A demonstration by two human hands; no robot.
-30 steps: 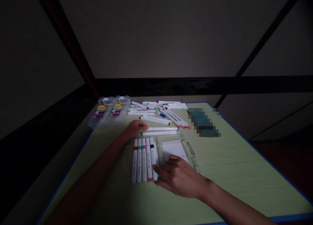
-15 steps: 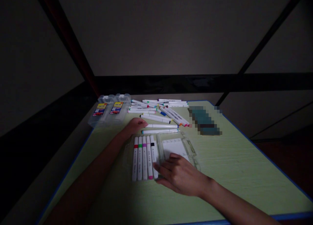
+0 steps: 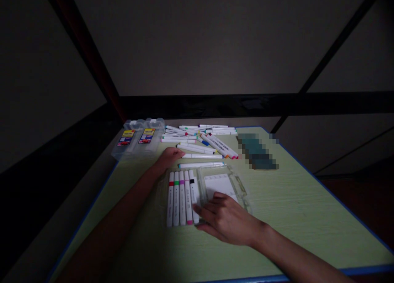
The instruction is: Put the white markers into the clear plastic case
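While two clear cases [image 3: 150, 145] lie at the far left of the green table [image 3: 295, 217], the left hand [image 3: 170, 156] pinches the left end of a blue-tipped marker [image 3: 205, 156], just beyond an open case [image 3: 240, 187]. Five markers [image 3: 182, 203] lie side by side in its left half. More markers [image 3: 197, 147] lie scattered farther back. The right hand [image 3: 223, 219] bends over the right half, thumb and forefinger apart; in this dimness, I cannot tell whether they grip the near edge. A pixelated object [image 3: 258, 153] lies far right.
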